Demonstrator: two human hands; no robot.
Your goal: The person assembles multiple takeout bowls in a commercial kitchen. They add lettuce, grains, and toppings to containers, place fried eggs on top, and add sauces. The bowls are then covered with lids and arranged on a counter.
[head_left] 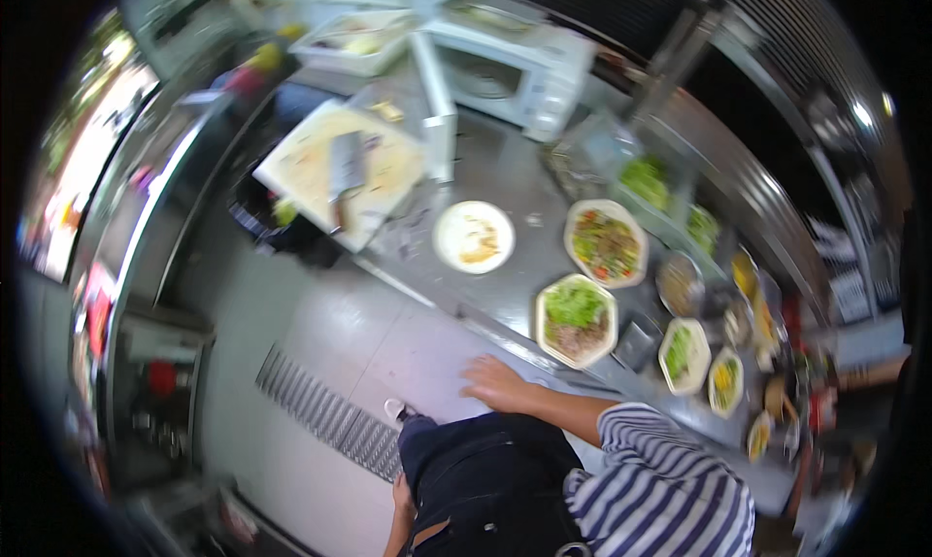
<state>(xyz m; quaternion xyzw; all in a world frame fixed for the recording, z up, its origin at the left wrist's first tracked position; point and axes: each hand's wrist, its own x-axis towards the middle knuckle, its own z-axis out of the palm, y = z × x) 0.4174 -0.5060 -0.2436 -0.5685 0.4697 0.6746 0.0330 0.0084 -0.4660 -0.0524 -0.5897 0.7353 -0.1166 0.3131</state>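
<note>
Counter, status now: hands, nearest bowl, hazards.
Right hand empty, near counter. Left hand low, grip unclear. Lettuce bowl untouched. Cleaver on cutting board.

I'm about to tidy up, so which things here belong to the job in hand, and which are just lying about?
Probably the job, judging by the filled bowls near the right hand:
lettuce bowl with brown topping
mixed salad bowl
smaller bowl with greens

Probably just lying about:
cleaver
cutting board under it
round white dish with brown remains
microwave, door open
</note>
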